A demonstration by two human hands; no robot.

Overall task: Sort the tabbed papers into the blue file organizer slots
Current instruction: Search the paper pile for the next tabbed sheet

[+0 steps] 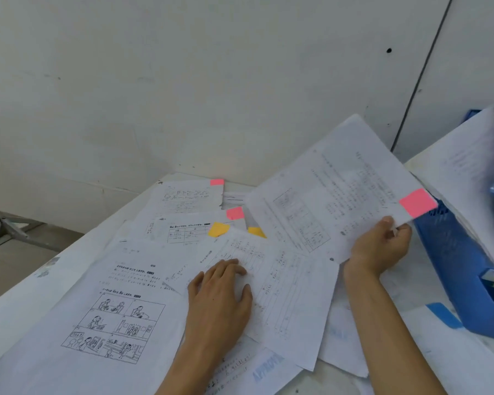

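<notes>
Left hand flat on paper-strewn white table by white wall; right hand pinches pink-tabbed white paper sheet, tab corner pointing right at blue plastic file organizer.

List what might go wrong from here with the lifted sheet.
1. The right hand pinches the lifted sheet at one edge only, by its pink tab; it could sag and crumple against the wall of the blue file organizer.
2. The left hand presses on overlapping papers; they might slide and bury the yellow tabs.
</notes>
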